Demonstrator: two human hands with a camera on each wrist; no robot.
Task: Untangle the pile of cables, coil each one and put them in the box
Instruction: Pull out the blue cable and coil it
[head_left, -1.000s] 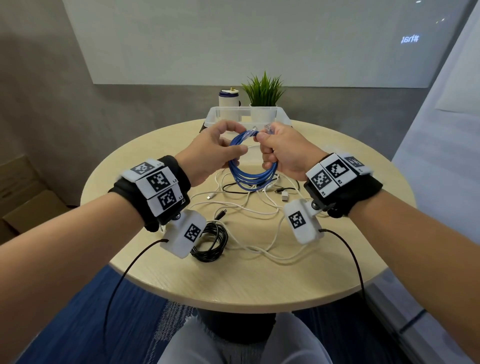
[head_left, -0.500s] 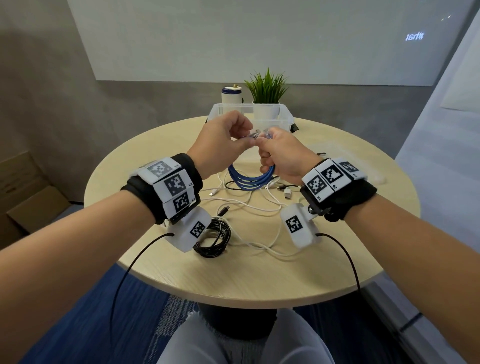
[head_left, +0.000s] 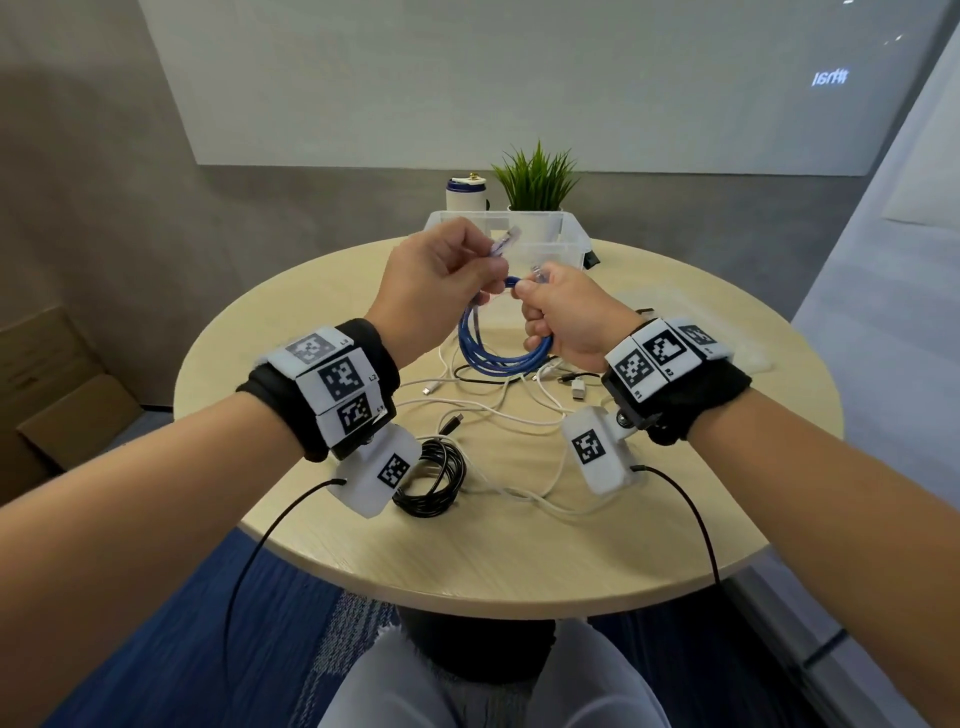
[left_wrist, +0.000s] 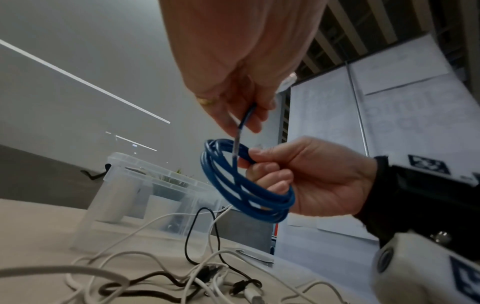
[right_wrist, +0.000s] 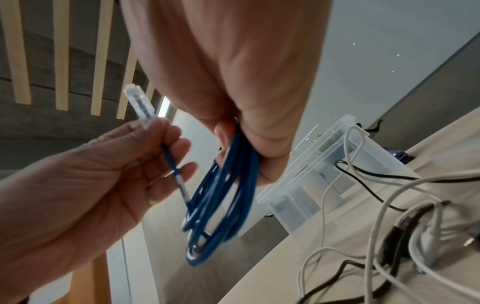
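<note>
Head view: we've got the blue cable (head_left: 498, 353) coiled and held up above the table (head_left: 519, 545), just short of the clear box (head_left: 566, 236). Our right hand (head_left: 569, 317) is curled tight round the coil's loops; left hand (head_left: 441, 280) pinches the free end w/ its clear plug (head_left: 506, 241) sticking up. White cables (head_left: 519, 415) & a black coil (head_left: 434, 478) lie on the table below.
</note>
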